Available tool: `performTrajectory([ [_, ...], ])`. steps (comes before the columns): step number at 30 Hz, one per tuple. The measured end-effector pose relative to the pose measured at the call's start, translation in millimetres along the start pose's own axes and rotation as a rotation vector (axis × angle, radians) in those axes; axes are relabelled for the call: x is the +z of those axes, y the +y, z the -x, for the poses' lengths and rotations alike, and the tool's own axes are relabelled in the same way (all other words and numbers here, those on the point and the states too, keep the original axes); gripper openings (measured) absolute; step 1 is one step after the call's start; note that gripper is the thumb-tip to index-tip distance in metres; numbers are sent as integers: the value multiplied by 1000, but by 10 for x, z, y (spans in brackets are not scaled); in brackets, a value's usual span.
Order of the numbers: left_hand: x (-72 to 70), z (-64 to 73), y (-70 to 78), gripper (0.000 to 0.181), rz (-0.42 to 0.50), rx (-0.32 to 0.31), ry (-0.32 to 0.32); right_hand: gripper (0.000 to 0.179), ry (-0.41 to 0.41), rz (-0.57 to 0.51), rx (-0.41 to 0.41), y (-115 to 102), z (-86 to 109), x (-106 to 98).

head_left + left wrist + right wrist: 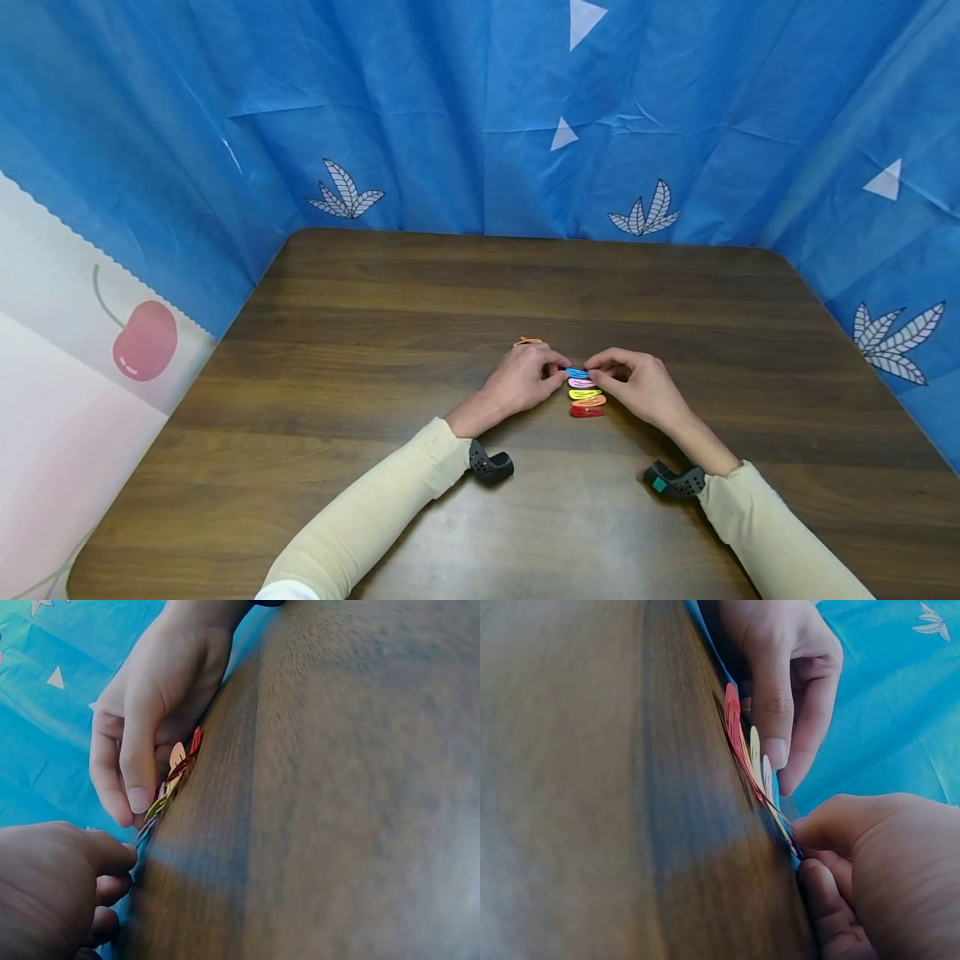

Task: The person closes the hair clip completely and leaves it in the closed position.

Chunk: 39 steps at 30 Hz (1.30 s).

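Snap hair clips lie in a column on the wooden table, one in front of another. At the far end is a blue hair clip (577, 373); nearer come a pink clip (581, 383), a yellow clip (584, 394), an orange clip (589, 401) and a red clip (587, 412). My left hand (527, 377) pinches the blue clip's left end between thumb and fingertips. At its other end, my right hand (641, 386) holds it the same way. The fingertips partly hide the blue clip. In the right wrist view the red clip (733, 705) stands out nearest.
Just behind the left hand, more orange clips (529, 340) show, partly hidden by it. The brown wooden table (420, 292) extends around the hands. Blue curtains (450, 108) hang along its far edge and sides. Black wrist devices (491, 465) sit on both cuffs.
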<state>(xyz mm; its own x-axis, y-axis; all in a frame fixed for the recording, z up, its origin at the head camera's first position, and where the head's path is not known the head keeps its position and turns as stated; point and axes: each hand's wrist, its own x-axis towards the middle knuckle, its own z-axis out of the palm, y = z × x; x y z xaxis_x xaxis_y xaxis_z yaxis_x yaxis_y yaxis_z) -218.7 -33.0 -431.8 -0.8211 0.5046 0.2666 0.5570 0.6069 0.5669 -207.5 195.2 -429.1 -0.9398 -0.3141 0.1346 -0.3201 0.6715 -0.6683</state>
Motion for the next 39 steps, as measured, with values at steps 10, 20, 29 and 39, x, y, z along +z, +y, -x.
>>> performTrajectory([
  [10,-55,19,-37,13,94,-11,31,15,24,-21,9,-47,-11,17],
  [20,-172,28,-6,12,168,-42,48,20,-2,-117,19,-292,-40,-48],
  [29,-347,105,-49,13,192,-47,60,21,-28,-68,-18,-444,-142,-38],
  [39,-521,176,-222,13,181,-88,123,23,-39,-32,-26,-516,-259,9],
])
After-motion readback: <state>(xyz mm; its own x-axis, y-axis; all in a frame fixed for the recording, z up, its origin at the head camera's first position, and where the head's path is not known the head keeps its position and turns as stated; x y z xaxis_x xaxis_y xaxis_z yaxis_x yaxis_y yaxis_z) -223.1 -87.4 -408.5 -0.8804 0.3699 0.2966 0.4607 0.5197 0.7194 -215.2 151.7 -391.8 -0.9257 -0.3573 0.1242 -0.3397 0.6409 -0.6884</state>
